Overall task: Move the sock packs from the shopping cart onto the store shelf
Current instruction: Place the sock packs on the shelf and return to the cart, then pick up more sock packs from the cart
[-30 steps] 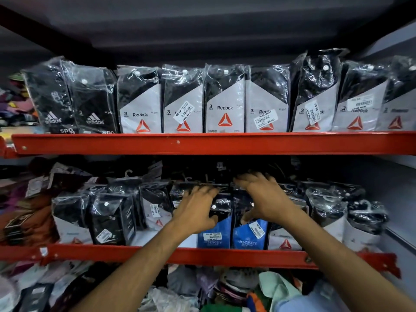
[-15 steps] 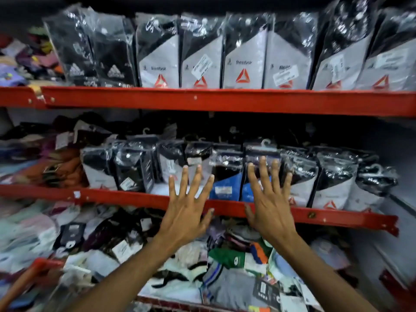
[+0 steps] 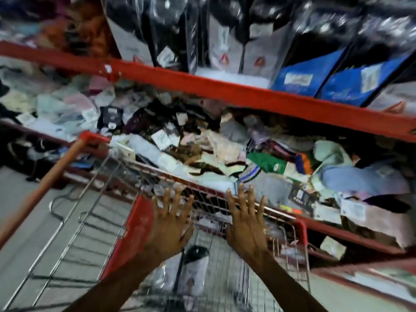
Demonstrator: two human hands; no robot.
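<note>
Both of my hands hover empty over the wire shopping cart (image 3: 90,221), fingers spread. My left hand (image 3: 168,224) is above the cart's red panel, my right hand (image 3: 246,221) beside it over the basket. Down in the basket lies a sock pack (image 3: 193,271) with a black top and pale card. Standing sock packs (image 3: 225,39), black with white or blue cards, line the red store shelf (image 3: 225,91) above. The picture is blurred by motion.
Below the red shelf edge a lower shelf (image 3: 337,228) holds a loose heap of mixed socks and garments. The cart's orange-red handle (image 3: 45,183) runs diagonally at the left. Grey floor shows at the lower left.
My hands let go of the packs on the shelf, opened and came down. The view swung from the shelf down to the cart.
</note>
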